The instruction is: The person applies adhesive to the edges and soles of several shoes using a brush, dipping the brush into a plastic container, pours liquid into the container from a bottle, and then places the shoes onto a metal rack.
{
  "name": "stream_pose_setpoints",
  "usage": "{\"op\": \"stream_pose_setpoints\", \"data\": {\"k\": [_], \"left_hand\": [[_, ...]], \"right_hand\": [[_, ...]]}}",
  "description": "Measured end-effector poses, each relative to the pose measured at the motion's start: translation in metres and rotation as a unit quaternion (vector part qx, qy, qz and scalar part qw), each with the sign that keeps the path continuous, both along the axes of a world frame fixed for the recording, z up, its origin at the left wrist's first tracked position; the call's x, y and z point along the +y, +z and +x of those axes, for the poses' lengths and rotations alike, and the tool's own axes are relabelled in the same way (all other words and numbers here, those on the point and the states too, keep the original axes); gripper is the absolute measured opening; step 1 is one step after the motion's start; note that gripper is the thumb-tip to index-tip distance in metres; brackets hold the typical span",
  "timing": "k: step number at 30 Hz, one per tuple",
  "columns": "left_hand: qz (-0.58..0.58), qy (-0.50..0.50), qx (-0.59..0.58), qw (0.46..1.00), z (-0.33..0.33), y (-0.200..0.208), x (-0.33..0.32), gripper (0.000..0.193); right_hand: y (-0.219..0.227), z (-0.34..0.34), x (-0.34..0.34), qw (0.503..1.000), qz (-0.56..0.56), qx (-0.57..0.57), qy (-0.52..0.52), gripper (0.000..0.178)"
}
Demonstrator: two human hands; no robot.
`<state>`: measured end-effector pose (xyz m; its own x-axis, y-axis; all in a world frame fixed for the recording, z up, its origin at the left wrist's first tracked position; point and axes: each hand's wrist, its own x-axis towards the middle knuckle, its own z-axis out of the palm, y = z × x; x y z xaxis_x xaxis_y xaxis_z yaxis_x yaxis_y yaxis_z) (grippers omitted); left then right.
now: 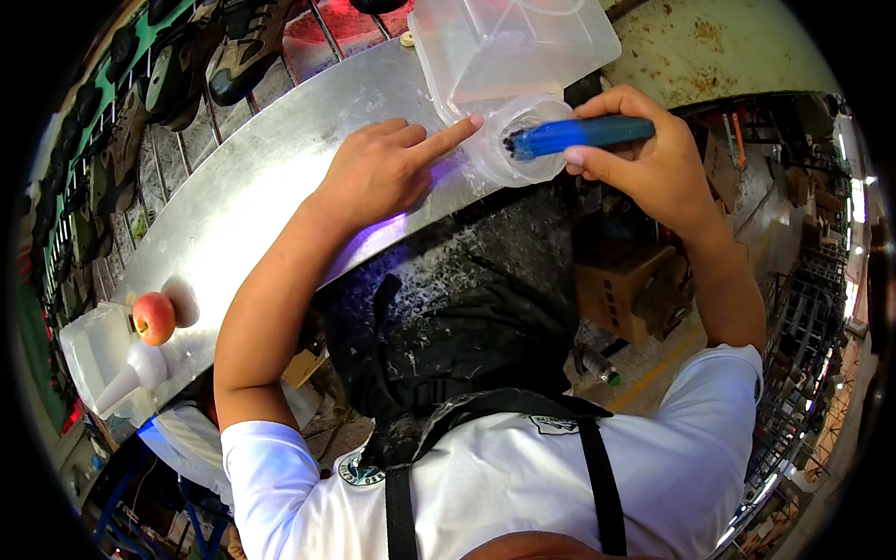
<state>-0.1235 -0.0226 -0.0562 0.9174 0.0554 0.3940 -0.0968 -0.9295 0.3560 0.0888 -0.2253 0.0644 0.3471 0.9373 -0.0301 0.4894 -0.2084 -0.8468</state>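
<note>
My right hand (653, 154) grips a blue brush (583, 135) between thumb and fingers. Its dark bristle end points left, into the mouth of a round translucent plastic cup (499, 168). Close to the cup's left rim is my left hand (392, 168), with the index finger stretched out and the other fingers curled. That fingertip appears to touch the rim; the left thumb is hidden. Directly behind the cup stands a larger translucent plastic container (513, 56). Both sit at the far end of a shiny metal work surface (252, 187).
Shoes (247, 47) rest on a wire rack along the far left. A red apple (154, 317) and a clear container (93, 345) with a white nozzle bottle (140, 369) occupy the surface's near-left end. My dark apron (457, 317) hangs below its edge. A cardboard box (616, 289) sits lower right.
</note>
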Motion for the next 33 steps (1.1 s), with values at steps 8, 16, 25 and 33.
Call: {"op": "stream_pose_setpoints", "data": {"k": [8, 16, 25, 33], "left_hand": [[0.005, 0.013, -0.010, 1.000, 0.000, -0.003, -0.001, 0.073], [0.005, 0.013, -0.018, 1.000, 0.000, -0.004, -0.001, 0.073], [0.008, 0.014, -0.016, 1.000, -0.002, -0.003, -0.001, 0.073], [0.008, 0.019, -0.012, 1.000, -0.005, -0.001, -0.001, 0.073]], "right_hand": [[-0.020, -0.019, 0.006, 0.951, 0.120, -0.267, 0.098, 0.029], [0.001, -0.022, 0.004, 0.984, 0.016, -0.166, 0.064, 0.027], [0.031, -0.007, -0.007, 0.987, 0.012, -0.126, 0.098, 0.023], [0.021, -0.029, -0.011, 0.925, 0.047, -0.285, 0.247, 0.027]]}}
